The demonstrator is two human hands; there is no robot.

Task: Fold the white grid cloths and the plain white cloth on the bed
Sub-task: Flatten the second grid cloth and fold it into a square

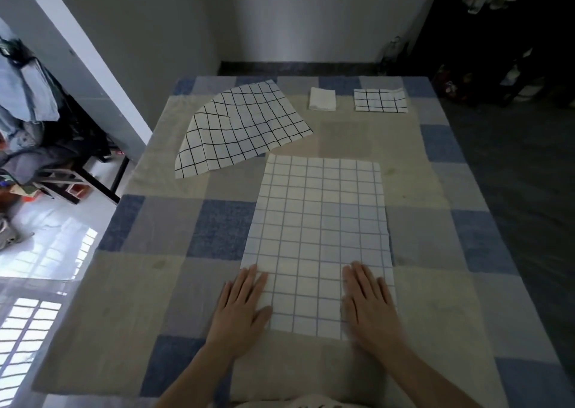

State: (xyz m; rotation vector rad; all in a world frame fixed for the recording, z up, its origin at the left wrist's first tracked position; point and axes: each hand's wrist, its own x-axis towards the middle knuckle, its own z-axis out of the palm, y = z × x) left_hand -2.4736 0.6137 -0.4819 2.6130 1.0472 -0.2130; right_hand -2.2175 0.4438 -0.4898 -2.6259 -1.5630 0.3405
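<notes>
1. A bed (174, 283) covered by a patchwork spread of blue, grey and beige squares is seen from above. To its left a dark chair (77, 171) heaped with clothes stands on a pale tiled floor; at the far right a dark shelf unit (497, 34) is made out, its contents too dim to identify.
2. Nothing is laid between the hands and the cloth being worked.
3. Four cloths are counted: three with grid patterns and one plain.
4. A pale blue-lined grid cloth (320, 236) is spread flat as a long rectangle on the near middle of the bed.
5. A black-lined grid cloth (245, 127) lies unfolded and rumpled at the far left, its near corner just beside the far edge of the spread cloth; whether the two touch cannot be told.
6. A folded plain white cloth (322, 99) and a folded black-lined grid cloth (380, 100) are placed side by side, apart, at the far end.
7. The left hand (242, 311) is laid palm down on the near left corner of the spread cloth, fingers straight and together, nothing gripped.
8. The right hand (370, 305) is pressed flat on the near right corner, fingers extended, nothing held.
</notes>
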